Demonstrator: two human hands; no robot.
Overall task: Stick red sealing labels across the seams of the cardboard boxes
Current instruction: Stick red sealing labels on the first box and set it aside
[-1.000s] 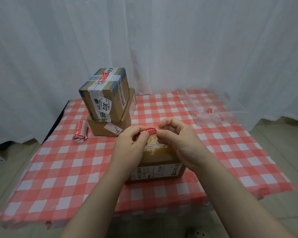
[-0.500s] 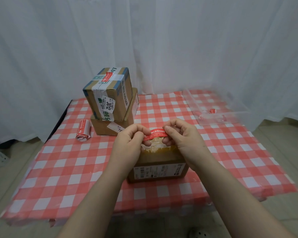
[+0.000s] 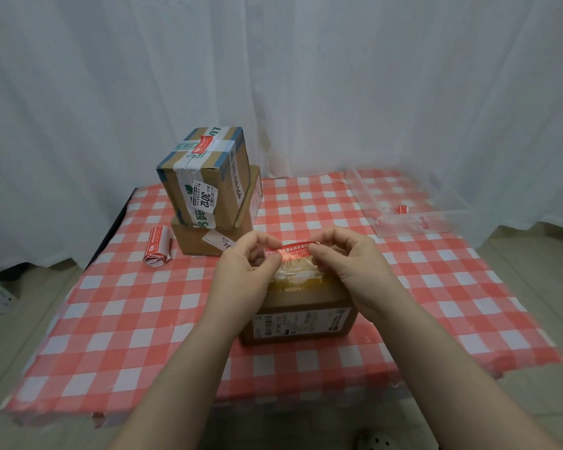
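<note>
The left hand [image 3: 244, 271] and right hand [image 3: 348, 264] each pinch one end of the red sealing label [image 3: 293, 250] in their fingers [image 3: 268, 262], holding it parallel to the desk's [image 3: 143, 303] front edge just above the cardboard box [image 3: 301, 316], whose taped top lies directly beneath, equally near both hands.

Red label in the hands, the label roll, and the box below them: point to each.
Red label [image 3: 294, 249], head view, middle of strip.
Label roll [image 3: 156, 243], head view, red outer wrap.
Box [image 3: 303, 322], head view, front face.
</note>
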